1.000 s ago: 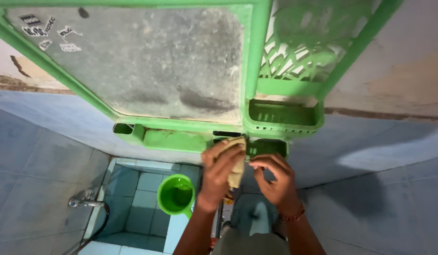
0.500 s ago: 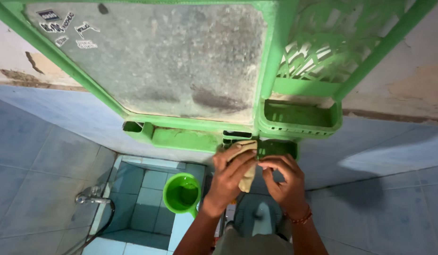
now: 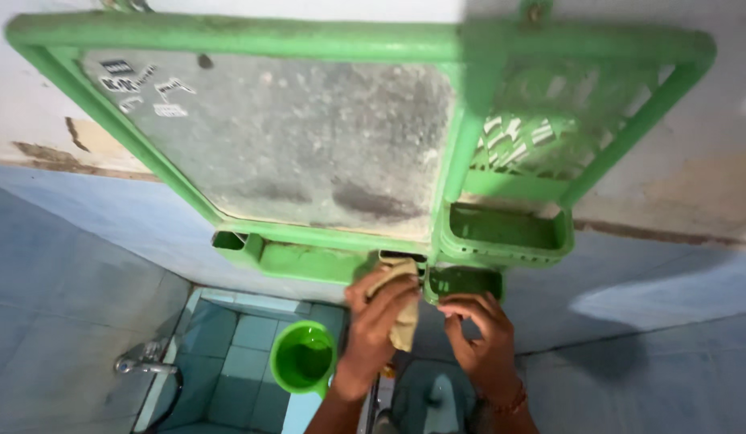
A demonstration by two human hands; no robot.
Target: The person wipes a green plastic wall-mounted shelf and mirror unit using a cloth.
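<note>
A green plastic wall cabinet [image 3: 252, 40] with a dirty mirror [image 3: 293, 137] hangs on the wall. My left hand [image 3: 377, 321] is closed on a tan cloth [image 3: 403, 317] and presses it against the lower edge of the frame. My right hand [image 3: 477, 333] sits just under a small green tray [image 3: 463, 281] at the frame's bottom, fingers curled near the cloth; whether it pinches anything I cannot tell. A red band circles my right wrist.
A larger green shelf tray [image 3: 510, 229] juts out above the small one. Below, a green mug [image 3: 303, 358] stands on blue floor tiles beside a metal tap [image 3: 144, 362] with a black hose. Blue tiled walls rise on both sides.
The camera view has shifted, so the cabinet fills more of the frame. Both hands stay at the frame's lower edge, with the cloth still under my left hand.
</note>
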